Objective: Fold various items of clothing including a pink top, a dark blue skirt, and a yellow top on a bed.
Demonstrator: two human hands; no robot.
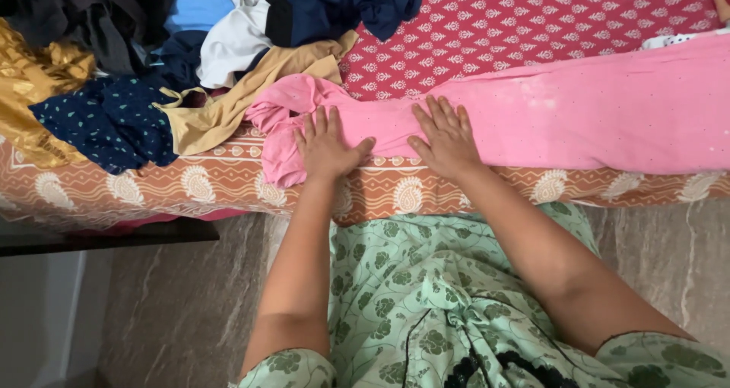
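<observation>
Both hands pressed flat, left hand (327,148) and right hand (445,139), on pink garment (578,114) spread across patterned bedspread (532,12); clothes pile (152,61) beside.

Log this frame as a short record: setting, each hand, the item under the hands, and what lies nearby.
setting: bed edge with a red and orange patterned bedsheet, stone floor below
left hand: flat, fingers spread, pressing on the pink garment
right hand: flat, fingers spread, on the same garment
pink garment: laid lengthwise along the bed edge, bunched at its left end
nearby: pile of clothes at upper left, in gold, navy, tan, white and blue
</observation>
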